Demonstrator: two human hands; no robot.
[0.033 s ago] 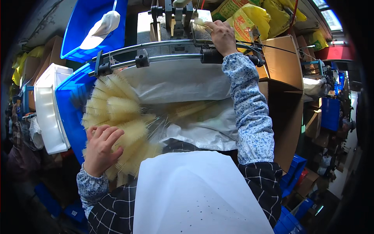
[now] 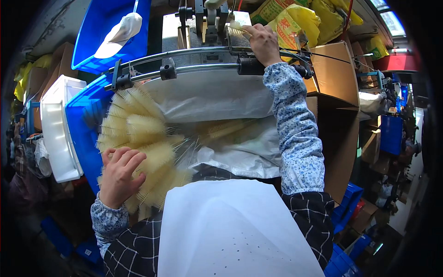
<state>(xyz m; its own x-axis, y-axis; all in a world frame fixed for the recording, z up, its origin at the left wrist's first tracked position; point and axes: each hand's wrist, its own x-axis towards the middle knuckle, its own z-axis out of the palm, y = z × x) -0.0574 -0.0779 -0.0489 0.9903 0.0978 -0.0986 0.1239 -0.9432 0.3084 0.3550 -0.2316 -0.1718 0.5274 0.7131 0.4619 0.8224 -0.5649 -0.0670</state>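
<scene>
At the machine [image 2: 211,37], my right hand [image 2: 265,44] is closed with its fingertips pinched on the end of a cream bristle brush [image 2: 236,30]. That brush reaches left toward the machine's metal head. My left hand [image 2: 121,177] lies at the near left edge of a heap of cream bristle brushes [image 2: 140,134]. Its fingers are bent but apart, with the thumb spread, and I see nothing gripped in them. Thin wire ends stick out of the heap, mostly toward the right.
Two metal rails [image 2: 198,68] with black clamps cross in front of the machine. White sheeting [image 2: 217,94] lies below them, with more brushes on it. Blue bins [image 2: 85,111] and a white tub [image 2: 60,129] stand left. An open cardboard box [image 2: 334,74] stands right, yellow sacks [image 2: 295,27] behind.
</scene>
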